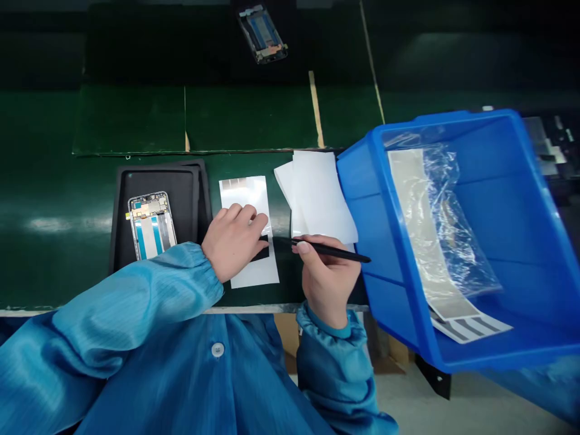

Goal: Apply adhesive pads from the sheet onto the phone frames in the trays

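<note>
My left hand [236, 237] rests over a white backing sheet [254, 275], its fingers curled and its thumb at a black rectangular piece [263, 250] on the sheet. Whether its fingers pinch anything is hidden. Brownish strips [234, 183] lie at the sheet's top edge. Just right of the sheet, my right hand [327, 275] is closed around a slim black tool [335, 251], whose tip points left to the black piece. An opened phone body [153, 225] lies in a black tray [184, 208] at the left, partly behind my left sleeve.
White sheets [319, 193] lie beyond my right hand. A blue bin [394, 266] at the right holds clear plastic wrap [466, 241] and a long strip sheet [410, 205]. Another phone body [261, 33] lies at the back on the green surface [244, 118].
</note>
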Available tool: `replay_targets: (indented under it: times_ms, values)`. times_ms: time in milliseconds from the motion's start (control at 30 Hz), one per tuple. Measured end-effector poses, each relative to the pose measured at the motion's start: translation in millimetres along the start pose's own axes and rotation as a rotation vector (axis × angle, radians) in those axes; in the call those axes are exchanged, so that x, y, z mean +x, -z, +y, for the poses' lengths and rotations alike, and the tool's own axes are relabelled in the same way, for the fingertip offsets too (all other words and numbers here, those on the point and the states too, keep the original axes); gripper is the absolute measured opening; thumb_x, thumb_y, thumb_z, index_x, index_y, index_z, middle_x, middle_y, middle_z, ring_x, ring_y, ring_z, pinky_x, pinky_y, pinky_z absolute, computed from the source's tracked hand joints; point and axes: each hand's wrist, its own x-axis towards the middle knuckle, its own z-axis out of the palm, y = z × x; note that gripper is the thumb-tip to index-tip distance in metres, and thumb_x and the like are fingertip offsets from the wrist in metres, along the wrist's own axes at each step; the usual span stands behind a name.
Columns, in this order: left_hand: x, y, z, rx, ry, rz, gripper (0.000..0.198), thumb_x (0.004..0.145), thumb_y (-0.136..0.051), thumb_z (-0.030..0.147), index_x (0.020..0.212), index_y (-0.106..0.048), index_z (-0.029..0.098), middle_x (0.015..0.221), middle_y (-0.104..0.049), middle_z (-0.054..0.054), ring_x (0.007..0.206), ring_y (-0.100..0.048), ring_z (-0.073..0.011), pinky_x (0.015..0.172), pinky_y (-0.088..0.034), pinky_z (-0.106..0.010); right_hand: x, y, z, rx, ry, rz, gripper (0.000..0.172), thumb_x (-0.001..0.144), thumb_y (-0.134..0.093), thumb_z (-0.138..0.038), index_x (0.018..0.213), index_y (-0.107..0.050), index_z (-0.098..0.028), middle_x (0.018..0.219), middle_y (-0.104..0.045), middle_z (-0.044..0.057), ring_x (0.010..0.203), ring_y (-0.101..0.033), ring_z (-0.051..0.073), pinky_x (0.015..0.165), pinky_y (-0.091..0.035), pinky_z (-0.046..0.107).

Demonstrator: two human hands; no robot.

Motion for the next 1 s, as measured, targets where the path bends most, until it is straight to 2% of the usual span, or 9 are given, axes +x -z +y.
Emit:
replay_targets:
  times_ms: [200,367,600,1000]
  values:
    - [9.4,-8.7,-0.7,0.014,-0.062,0.016,0.014,0.094,-0.062,0.029,0.096,-0.066,0.016,0.096,-0.068,-0.005,0.091,-0.058,-0.0240,0.075,-0.041,-0.037,5.4,2.4,2.6,-0.065,0.067,-0.037,0.015,0.074,-0.086,-0.022,0.087,-0.078,-0.024,0.084,-0.078,0.001,0.074,-0.073,0.017,0.068,-0.058,0.029]
    - [3.9,-10.0,-6.2,0.008,-0.167,0.143,0.023,0.099,-0.056,0.032,0.090,-0.070,0.016,0.088,-0.070,-0.003,0.084,-0.060,-0.0211,0.073,-0.042,-0.035,4.9,0.2,0.6,-0.052,0.139,-0.108,0.015,0.076,-0.084,-0.018,0.087,-0.077,-0.025,0.086,-0.078,0.000,0.081,-0.075,0.018,0.077,-0.063,0.031]
    - [0.7,-3.9,-5.3,0.003,-0.235,0.283,0.028,0.102,-0.051,0.030,0.088,-0.071,0.016,0.082,-0.071,-0.003,0.079,-0.062,-0.0184,0.071,-0.043,-0.033,5.9,-3.5,2.3,-0.056,0.195,-0.124,0.016,0.077,-0.083,-0.018,0.089,-0.076,-0.026,0.087,-0.078,0.001,0.082,-0.076,0.020,0.079,-0.065,0.036]
    - [-1.2,-4.9,-6.4,-0.012,-0.241,0.310,0.027,0.101,-0.053,0.029,0.087,-0.071,0.015,0.082,-0.072,-0.003,0.078,-0.063,-0.0183,0.069,-0.043,-0.033,5.2,-5.2,1.0,-0.061,0.196,-0.122,0.016,0.076,-0.084,-0.019,0.089,-0.077,-0.025,0.084,-0.079,0.000,0.079,-0.076,0.019,0.074,-0.065,0.034]
